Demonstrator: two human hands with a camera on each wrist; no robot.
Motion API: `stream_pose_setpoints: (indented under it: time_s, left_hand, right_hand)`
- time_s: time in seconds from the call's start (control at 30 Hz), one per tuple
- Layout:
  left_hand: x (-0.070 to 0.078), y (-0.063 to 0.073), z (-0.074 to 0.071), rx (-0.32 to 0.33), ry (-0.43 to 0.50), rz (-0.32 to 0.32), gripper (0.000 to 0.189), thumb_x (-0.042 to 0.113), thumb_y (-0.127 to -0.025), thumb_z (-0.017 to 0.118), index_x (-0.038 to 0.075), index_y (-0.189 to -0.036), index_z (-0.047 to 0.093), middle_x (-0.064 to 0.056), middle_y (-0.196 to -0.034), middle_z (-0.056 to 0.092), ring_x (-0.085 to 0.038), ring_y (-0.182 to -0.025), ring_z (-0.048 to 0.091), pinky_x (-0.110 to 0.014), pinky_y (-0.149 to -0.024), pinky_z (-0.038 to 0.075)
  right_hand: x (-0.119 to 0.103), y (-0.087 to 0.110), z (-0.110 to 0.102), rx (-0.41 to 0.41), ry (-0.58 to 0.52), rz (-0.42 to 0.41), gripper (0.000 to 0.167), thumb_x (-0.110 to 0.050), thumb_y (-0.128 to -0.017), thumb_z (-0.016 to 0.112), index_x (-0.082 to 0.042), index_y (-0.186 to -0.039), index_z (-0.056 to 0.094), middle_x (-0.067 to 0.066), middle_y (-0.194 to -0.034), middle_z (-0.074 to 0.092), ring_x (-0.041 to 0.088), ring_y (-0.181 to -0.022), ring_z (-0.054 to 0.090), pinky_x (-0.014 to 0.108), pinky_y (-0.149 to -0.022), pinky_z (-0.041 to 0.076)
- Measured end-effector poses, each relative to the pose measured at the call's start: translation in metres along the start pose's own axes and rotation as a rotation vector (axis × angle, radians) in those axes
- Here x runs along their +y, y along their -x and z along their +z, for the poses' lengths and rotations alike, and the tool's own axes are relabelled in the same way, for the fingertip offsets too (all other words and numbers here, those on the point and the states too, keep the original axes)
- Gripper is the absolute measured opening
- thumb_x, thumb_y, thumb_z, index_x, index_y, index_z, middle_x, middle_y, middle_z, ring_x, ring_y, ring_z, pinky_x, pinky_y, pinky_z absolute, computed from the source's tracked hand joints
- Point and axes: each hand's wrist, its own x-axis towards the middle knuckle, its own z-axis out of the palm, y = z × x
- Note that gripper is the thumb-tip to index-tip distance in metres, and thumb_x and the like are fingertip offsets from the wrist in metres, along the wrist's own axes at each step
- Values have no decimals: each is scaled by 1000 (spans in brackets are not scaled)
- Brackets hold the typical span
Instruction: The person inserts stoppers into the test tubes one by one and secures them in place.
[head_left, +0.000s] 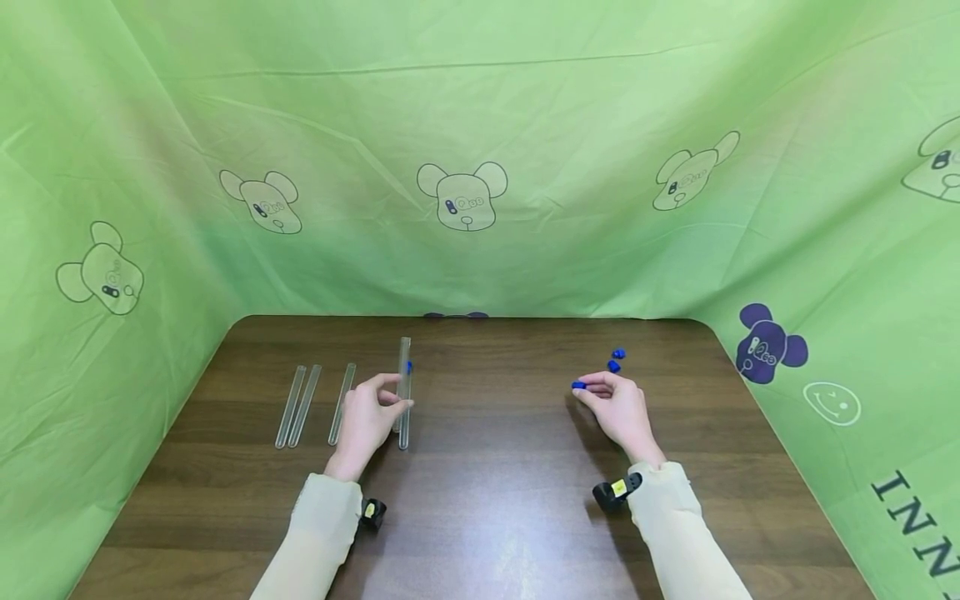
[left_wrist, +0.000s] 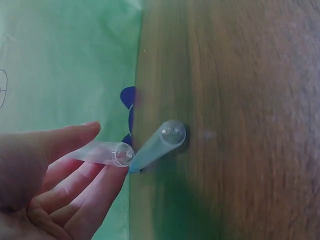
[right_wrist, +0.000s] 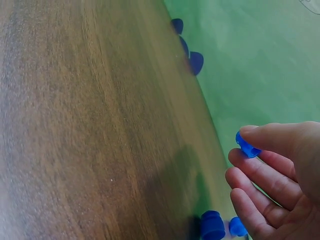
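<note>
My left hand (head_left: 367, 415) pinches a clear test tube (head_left: 405, 354) between thumb and fingers. In the left wrist view, the rounded end of the held test tube (left_wrist: 117, 154) points toward the camera. Right beside it lies a capped test tube (left_wrist: 162, 142), its blue cap (head_left: 409, 367) toward the far edge. Over on the right, my right hand (head_left: 617, 408) pinches a small blue cap (right_wrist: 247, 145) between thumb and index finger; the other fingers are loosely bent. Two more blue caps (head_left: 614, 367) rest on the table just beyond that hand.
Three uncapped clear test tubes (head_left: 305, 407) lie on the wooden table (head_left: 487, 483) left of my left hand, two of them close together. A green printed cloth (head_left: 465, 267) walls the table at the back and sides.
</note>
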Motion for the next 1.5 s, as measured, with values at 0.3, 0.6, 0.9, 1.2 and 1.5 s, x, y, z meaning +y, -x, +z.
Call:
stream_pose_setpoints:
  time_s: [0.3,0.6,0.9,1.2,1.5]
  left_hand:
    - [3,1,7,-38,66,-30,42,12,-83,86,6,-122,72,-2,-78,74,-14,-65,69,-36,-63,54]
    - [11,2,13,-92,258,-99,46,7,-83,85,2,-125,69,-3,-74,72,-15,-50,66,-32,-52,57]
    - [16,3,21,-145,329,-133,48,7,-82,86,0,-126,67,-6,-73,73,-18,-53,68,-32,-53,58]
    - [23,4,29,-180,368,-125,46,8,-82,86,-1,-124,67,-6,-73,72,-19,-54,68,-33,-53,58]
    - [25,8,43,-232,393,-116,44,8,-84,84,-2,-123,67,-9,-72,72,-18,-53,67,-33,-53,58]
  right_hand:
    - [-2,2,2,-5,-16,4,20,-13,-91,79,-1,-107,76,13,-97,76,28,-91,73,16,-77,50]
    - [-5,2,4,-22,-22,-1,23,-14,-91,78,0,-110,76,14,-99,75,28,-93,73,19,-78,52]
    - [-8,1,8,-25,-42,-16,26,-12,-92,77,2,-114,75,14,-100,76,27,-94,73,14,-77,50]
    - [-16,-1,10,-41,-48,-25,27,-12,-95,73,2,-118,74,14,-104,76,26,-97,73,17,-80,51]
    - [-19,-5,16,-62,-115,-38,25,-8,-96,72,5,-117,72,16,-104,74,30,-97,72,15,-80,50]
